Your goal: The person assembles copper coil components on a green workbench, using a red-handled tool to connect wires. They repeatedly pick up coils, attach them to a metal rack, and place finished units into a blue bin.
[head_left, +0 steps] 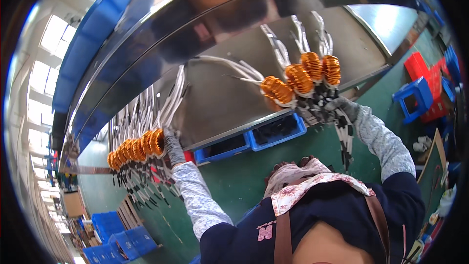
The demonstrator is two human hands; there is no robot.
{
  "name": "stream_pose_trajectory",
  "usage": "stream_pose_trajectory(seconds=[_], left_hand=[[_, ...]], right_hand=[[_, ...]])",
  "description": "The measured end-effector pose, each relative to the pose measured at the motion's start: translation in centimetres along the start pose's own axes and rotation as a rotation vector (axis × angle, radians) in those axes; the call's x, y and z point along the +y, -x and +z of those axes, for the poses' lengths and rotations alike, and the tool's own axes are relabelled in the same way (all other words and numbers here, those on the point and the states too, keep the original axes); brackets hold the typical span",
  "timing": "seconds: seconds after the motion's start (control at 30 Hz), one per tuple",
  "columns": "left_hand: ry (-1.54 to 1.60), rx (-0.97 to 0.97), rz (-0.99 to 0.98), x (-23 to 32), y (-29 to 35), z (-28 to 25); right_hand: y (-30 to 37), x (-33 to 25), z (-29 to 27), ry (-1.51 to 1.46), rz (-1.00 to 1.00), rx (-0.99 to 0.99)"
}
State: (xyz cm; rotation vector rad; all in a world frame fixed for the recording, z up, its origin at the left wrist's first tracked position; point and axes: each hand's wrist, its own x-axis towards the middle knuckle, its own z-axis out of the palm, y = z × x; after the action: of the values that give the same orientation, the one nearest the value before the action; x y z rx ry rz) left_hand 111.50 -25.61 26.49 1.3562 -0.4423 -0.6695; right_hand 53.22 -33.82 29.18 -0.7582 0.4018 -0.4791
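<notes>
Wearing a grey glove, my left hand [173,147] lies with its fingers stretched along the end of a row of copper-wound ring coils [134,150]. The row stands close-packed along the left part of the metal bench, with pale leads fanning behind and dark-tipped leads hanging in front. On the right, a smaller group of copper coils [299,79] sits near the bench edge, white sleeved leads pointing away. My right hand [343,107], also gloved, is closed around the black-tipped leads [322,101] below the rightmost coils. Its fingertips are partly hidden among them.
A shiny metal hood [195,24] arches over the far side of the metal bench [220,98]. Under the near edge sit two blue bins [276,134]. Blue stools [414,99] and red crates [430,85] stand at right; blue boxes [124,239] lie on the green floor at lower left.
</notes>
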Motion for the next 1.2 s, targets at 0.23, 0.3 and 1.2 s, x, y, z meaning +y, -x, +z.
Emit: stream_pose_trajectory(seconds=[0.23,0.3,1.2], left_hand=[[-0.285,0.012,0.187,1.0,-0.4,0.6],[-0.201,-0.280,0.129,0.3,-0.9,1.0],[0.120,-1.754,-1.431,-23.6,40.6,42.5]], right_hand=[[-0.1,-1.0,-0.9,0.050,0.082,-0.085],[-0.2,-1.1,-1.3,0.092,0.095,-0.071],[32.1,9.9,-2.0,0.575,0.461,0.573]])
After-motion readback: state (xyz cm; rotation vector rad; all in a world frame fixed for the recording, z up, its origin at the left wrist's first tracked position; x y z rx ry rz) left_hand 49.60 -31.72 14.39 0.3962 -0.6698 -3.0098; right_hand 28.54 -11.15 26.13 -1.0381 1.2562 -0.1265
